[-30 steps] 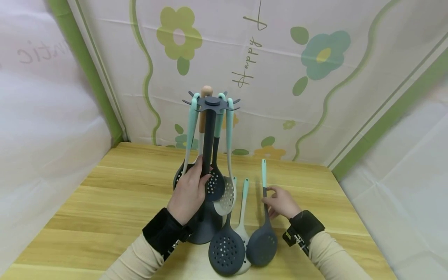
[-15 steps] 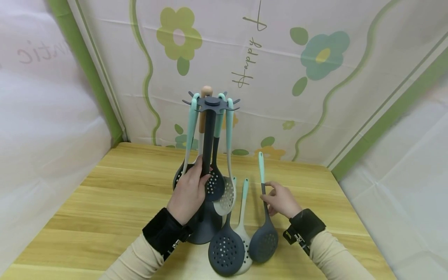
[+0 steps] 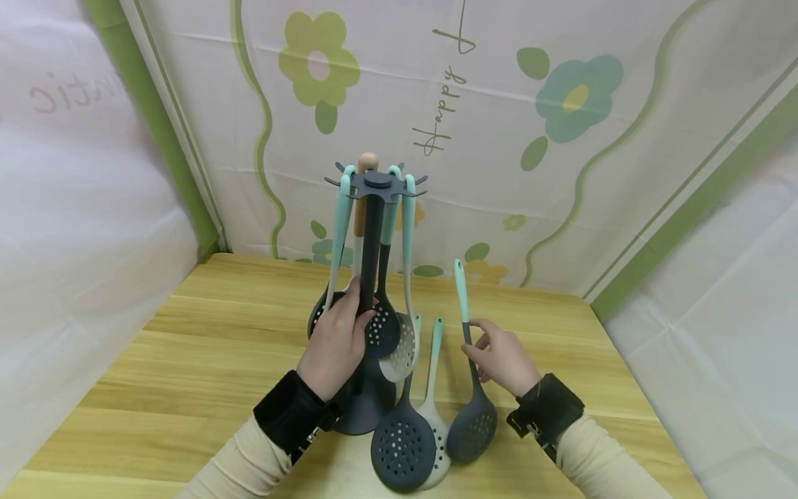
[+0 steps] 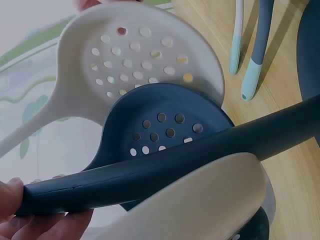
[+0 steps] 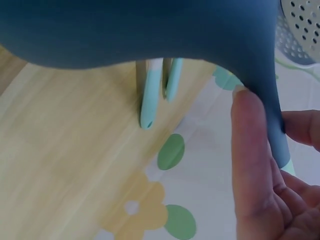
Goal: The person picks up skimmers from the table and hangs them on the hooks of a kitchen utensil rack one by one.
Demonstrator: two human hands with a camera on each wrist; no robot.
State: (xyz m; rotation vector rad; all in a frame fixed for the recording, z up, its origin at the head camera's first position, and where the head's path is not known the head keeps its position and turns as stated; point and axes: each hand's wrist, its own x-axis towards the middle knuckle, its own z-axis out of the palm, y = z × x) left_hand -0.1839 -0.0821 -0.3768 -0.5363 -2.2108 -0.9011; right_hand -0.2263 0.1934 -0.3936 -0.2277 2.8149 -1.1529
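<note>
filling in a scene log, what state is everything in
Utensil rack: upright
Left hand: gripping its post
Held dark skimmer: tilted, handle end up
Right hand: pinching that skimmer
Lying pale skimmer: on the table, partly covered
Lying dark skimmer: overlapping the pale one
Hanging dark skimmer: on the rack
Hanging pale skimmer: on the rack
Wood-handled utensil: hung
Other hung utensils: partly hidden

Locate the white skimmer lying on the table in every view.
Head: lower centre, the white skimmer partly covered by the dark skimmer lying beside it.
Left wrist: top right, only its handle.
Right wrist: upper centre, only its handle.
Shared landmark: the dark skimmer's mint handle end.
</note>
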